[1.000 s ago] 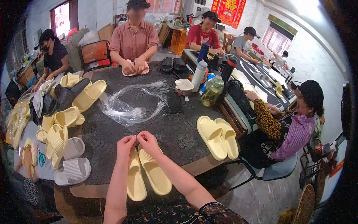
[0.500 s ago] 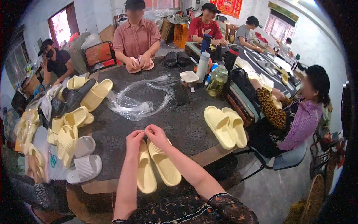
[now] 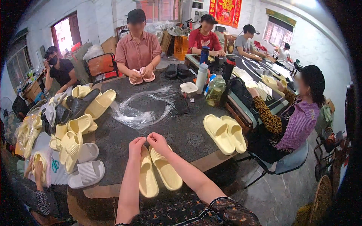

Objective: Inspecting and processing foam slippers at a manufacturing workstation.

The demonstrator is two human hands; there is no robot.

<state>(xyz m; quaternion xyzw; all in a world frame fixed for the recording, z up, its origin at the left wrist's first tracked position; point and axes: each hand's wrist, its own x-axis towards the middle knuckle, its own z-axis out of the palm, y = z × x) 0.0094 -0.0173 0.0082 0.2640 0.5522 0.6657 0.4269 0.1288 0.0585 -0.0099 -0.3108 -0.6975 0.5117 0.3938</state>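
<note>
At six o'clock on the dark table (image 3: 188, 137), left hand (image 3: 136, 145) and right hand (image 3: 157, 140) pinching the toe ends of a pale yellow slide sandal pair (image 3: 158, 171), second yellow pair (image 3: 225, 132) at three o'clock, crumpled clear plastic bag (image 3: 141, 109) at twelve, heaped yellow and white slides (image 3: 73, 128) at nine.

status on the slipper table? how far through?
Looks done: one yellow pair lies side by side at the table's right edge. In hand: left hand and right hand on another pair. Left: loose heap of slippers on the left.

A red hanging sign (image 3: 225, 8) with gold characters hangs on the far wall.
</note>
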